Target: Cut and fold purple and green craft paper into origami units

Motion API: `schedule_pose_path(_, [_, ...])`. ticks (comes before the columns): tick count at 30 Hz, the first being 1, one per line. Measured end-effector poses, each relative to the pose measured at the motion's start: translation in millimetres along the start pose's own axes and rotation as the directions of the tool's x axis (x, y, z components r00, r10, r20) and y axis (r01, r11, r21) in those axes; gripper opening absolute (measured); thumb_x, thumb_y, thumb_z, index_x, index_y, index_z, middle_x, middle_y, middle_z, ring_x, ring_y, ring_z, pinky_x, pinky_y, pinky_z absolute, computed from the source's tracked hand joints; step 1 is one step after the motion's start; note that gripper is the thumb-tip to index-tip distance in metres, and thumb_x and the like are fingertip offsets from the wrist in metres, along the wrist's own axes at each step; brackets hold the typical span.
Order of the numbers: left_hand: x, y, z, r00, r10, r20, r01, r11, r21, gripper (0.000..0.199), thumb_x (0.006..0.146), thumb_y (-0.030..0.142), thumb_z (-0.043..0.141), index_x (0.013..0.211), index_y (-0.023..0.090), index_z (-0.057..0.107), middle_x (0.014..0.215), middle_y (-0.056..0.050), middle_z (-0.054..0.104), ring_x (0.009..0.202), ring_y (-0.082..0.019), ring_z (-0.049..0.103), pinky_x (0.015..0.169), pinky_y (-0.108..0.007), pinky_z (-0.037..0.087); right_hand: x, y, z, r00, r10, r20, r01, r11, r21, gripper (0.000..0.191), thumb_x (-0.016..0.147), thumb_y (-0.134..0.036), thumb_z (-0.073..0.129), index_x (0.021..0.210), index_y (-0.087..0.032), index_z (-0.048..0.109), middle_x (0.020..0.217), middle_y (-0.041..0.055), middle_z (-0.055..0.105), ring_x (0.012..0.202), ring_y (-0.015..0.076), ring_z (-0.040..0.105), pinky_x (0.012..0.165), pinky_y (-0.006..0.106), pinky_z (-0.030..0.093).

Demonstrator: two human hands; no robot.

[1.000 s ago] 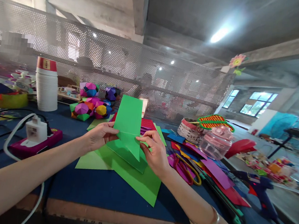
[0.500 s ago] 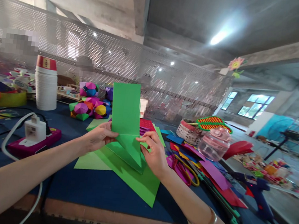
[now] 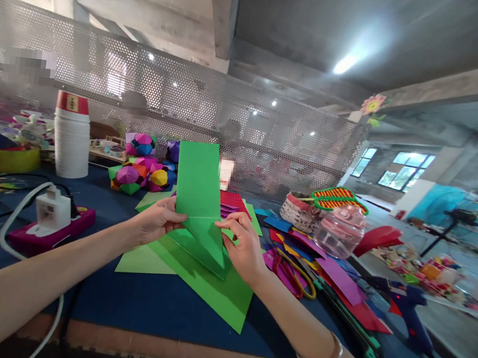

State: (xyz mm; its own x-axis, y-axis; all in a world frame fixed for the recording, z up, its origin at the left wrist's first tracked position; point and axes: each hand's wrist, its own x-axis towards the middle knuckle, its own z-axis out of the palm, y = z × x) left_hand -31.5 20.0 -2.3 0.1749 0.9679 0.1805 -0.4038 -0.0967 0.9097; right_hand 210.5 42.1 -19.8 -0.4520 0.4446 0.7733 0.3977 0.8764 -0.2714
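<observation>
A folded sheet of green paper is held up above the table, its upper part a standing rectangle and its lower part a slanted, pointed flap. My left hand pinches its left edge near the crease. On the other edge, the thumb and fingers of my right hand grip the paper at the same height. Both hands are closed on it. Beneath lie flat green sheets, with a paler green sheet sticking out to the left.
At the left are a purple power strip with a white charger and a stack of paper cups. Colourful folded paper balls sit behind. On the right lie scissors, a clear pink-lidded jar, coloured papers and a blue glue gun.
The upper part of the green paper leans back slightly and its top edge sits a little lower. Both hands keep their grip. The whole view has shifted slightly.
</observation>
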Motion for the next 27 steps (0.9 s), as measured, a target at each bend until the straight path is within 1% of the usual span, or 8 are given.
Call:
schedule_pose_path(7, [-1.3,-1.7,1.2,0.999,-0.033,0.028,0.033,0.999,0.003,0.033,0.065,0.003,0.081,0.096,0.013,0.077,0.096,-0.012,0.079,0.080,-0.024,0.076,0.072,-0.028,0.061,0.2,-2.3,-1.3,1.000,0.002,0.018,-0.002,1.000,-0.009,0.041,0.075,-0.004,0.058,0.109,-0.026,0.068,0.107,0.0058,0.057,0.101,0.0214,0.061,0.082,0.038,0.054])
schedule_pose_path(16, [-0.5,-3.3,-0.8,0.997,-0.051,0.061,0.050,0.999,0.019,0.032,0.067,0.005,0.081,0.098,0.014,0.079,0.098,-0.010,0.079,0.080,-0.021,0.075,0.069,-0.025,0.061,-1.0,-3.1,-5.3,0.999,-0.012,0.042,0.013,1.000,-0.020,0.031,0.084,-0.008,0.057,0.108,-0.024,0.068,0.109,0.0081,0.057,0.104,0.0223,0.060,0.087,0.040,0.053])
schedule_pose_path(18, [-1.3,-3.1,-1.4,0.995,-0.048,0.082,0.046,0.999,0.027,0.031,0.068,0.008,0.082,0.098,0.014,0.079,0.102,-0.011,0.078,0.086,-0.023,0.075,0.074,-0.028,0.061,0.5,-4.8,-5.5,1.000,-0.020,0.012,0.020,1.000,-0.010,0.024,0.086,-0.011,0.060,0.103,-0.024,0.069,0.108,0.0087,0.057,0.103,0.0229,0.060,0.085,0.041,0.053])
schedule_pose_path(20, [-2.3,-3.4,-1.6,0.992,-0.034,0.121,0.029,0.999,0.046,0.031,0.070,0.013,0.083,0.101,0.013,0.078,0.108,-0.013,0.077,0.097,-0.026,0.073,0.084,-0.033,0.061,2.8,-6.8,-4.4,0.998,0.000,-0.060,0.002,1.000,0.022,0.007,0.088,-0.019,0.064,0.091,-0.023,0.070,0.109,0.0095,0.059,0.104,0.0239,0.060,0.082,0.039,0.053])
schedule_pose_path(21, [-2.8,-3.8,-1.6,0.989,-0.025,0.143,0.016,0.998,0.062,0.031,0.071,0.016,0.084,0.102,0.013,0.078,0.111,-0.013,0.076,0.101,-0.028,0.072,0.088,-0.037,0.060,3.9,-7.5,-3.4,0.995,0.026,-0.098,-0.021,0.998,0.052,0.008,0.089,-0.025,0.065,0.082,-0.022,0.068,0.110,0.0100,0.060,0.103,0.0238,0.060,0.079,0.037,0.054])
schedule_pose_path(23, [-3.6,-5.2,-1.2,0.982,-0.016,0.186,-0.004,0.994,0.107,0.032,0.074,0.021,0.084,0.103,0.013,0.078,0.112,-0.014,0.075,0.104,-0.028,0.070,0.093,-0.040,0.058,5.5,-8.0,-1.0,0.987,0.109,-0.120,-0.095,0.988,0.119,0.028,0.090,-0.036,0.065,0.067,-0.021,0.060,0.104,0.0100,0.062,0.093,0.0217,0.062,0.070,0.032,0.053])
schedule_pose_path(25, [-4.2,-6.7,-0.5,0.975,-0.030,0.220,-0.001,0.990,0.143,0.031,0.075,0.026,0.085,0.101,0.012,0.078,0.107,-0.014,0.076,0.100,-0.027,0.071,0.093,-0.040,0.058,6.0,-7.3,0.9,0.976,0.207,-0.072,-0.196,0.972,0.134,0.039,0.090,-0.045,0.064,0.061,-0.021,0.052,0.085,0.0070,0.063,0.074,0.0178,0.060,0.061,0.029,0.049])
schedule_pose_path(27, [-4.9,-8.1,0.4,0.969,-0.048,0.241,0.014,0.990,0.143,0.029,0.075,0.032,0.086,0.095,0.012,0.078,0.098,-0.011,0.076,0.091,-0.023,0.071,0.093,-0.040,0.058,5.6,-6.2,1.6,0.954,0.299,-0.027,-0.296,0.952,0.083,0.043,0.088,-0.050,0.064,0.060,-0.021,0.050,0.063,0.0013,0.055,0.057,0.0145,0.051,0.053,0.027,0.042])
